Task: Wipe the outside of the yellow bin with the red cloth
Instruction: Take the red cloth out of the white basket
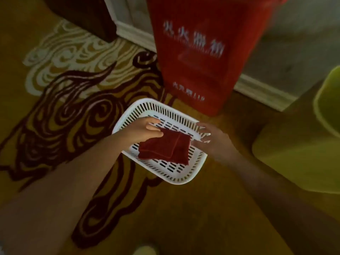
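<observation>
A folded red cloth [166, 147] lies in a white slotted basket [176, 178] on the carpet. My left hand [142, 130] reaches in from the left, its fingers pinching the cloth's upper left corner. My right hand [214, 138] hovers at the basket's right rim beside the cloth, fingers spread and holding nothing. The yellow bin [301, 157] stands at the right edge of the view, partly cut off; its rim shows at the top right.
A tall red box [200, 50] with white lettering stands just behind the basket against the white skirting board. A dark piece of furniture [86, 13] is at the upper left. Patterned gold and maroon carpet [77, 116] covers the floor.
</observation>
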{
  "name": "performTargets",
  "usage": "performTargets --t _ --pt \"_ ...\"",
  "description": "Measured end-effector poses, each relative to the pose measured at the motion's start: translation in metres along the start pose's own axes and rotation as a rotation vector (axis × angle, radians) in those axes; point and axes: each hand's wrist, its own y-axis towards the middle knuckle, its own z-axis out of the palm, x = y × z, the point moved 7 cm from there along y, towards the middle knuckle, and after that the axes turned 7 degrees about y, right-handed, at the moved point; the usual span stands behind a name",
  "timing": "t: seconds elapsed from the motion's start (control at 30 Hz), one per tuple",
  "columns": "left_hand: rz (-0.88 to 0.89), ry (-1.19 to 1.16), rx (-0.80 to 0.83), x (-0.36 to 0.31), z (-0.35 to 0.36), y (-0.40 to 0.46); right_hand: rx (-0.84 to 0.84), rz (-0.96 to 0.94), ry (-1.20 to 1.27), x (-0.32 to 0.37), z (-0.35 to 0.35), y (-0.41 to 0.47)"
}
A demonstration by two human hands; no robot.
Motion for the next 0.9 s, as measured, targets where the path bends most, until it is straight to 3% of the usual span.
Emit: performTargets --t 0.1,0.23,0.37,0.53,0.63,0.9 --pt "0.019 0.009 -0.031 0.043 0.026 0.04 -0.011 -0.061 -0.065 -0.037 0.035 0.032" --pt "-0.028 -0.156 -0.003 0.093 0.038 0.065 -0.008 -0.108 -0.096 -0.056 0.073 0.06" --pt "-0.058 -0.094 -0.046 0.105 0.022 0.07 0.015 -0.121 -0.16 -0.051 0.087 0.069" --pt "0.232 0.323 -0.217 0.083 0.031 0.095 0.002 -0.204 -0.474 -0.053 0.093 0.099" --pt "0.319 0.527 -0.307 0.081 0.032 0.111 0.001 -0.215 -0.617 -0.059 0.104 0.113" --pt "0.359 0.657 -0.432 0.083 0.04 0.124 -0.075 -0.246 -0.74 -0.066 0.119 0.116"
